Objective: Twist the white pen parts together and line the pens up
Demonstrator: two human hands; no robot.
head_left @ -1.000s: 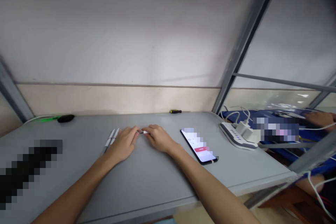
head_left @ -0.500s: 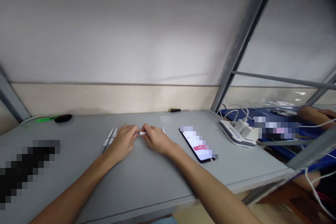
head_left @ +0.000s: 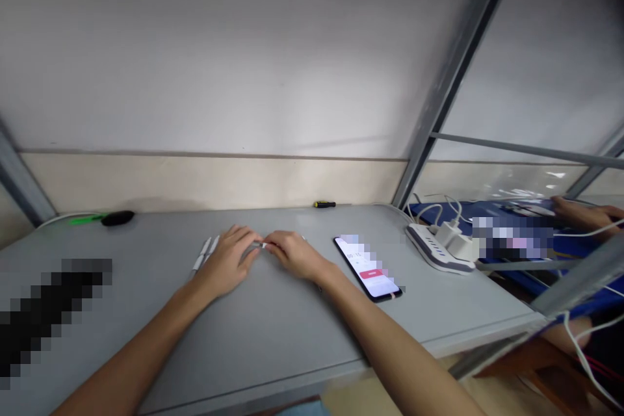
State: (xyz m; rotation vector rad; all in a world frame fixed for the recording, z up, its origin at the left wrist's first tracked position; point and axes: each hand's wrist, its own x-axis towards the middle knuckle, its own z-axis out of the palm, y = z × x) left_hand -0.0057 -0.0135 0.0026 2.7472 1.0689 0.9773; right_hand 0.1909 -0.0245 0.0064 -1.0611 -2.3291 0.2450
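- Near the middle of the desk, we grasp one slim white-and-grey pen, the fingertips of our left hand and right hand pinching it between them; our fingers hide most of it.
- With both hands on it, handling of this pen looks unfinished to us; whether its parts are fully joined, we cannot tell.
- Just beside our left hand we count two more pens, side by side and partly covered; whether they are finished or waiting, we cannot say.
- Past our right hand, one small white tip shows, perhaps of another pen, mostly hidden.
- To the right we see one lit phone, then one power strip with two white adapters.
- Along the back edge we count one screwdriver and, farther left, one black thing with a green part.
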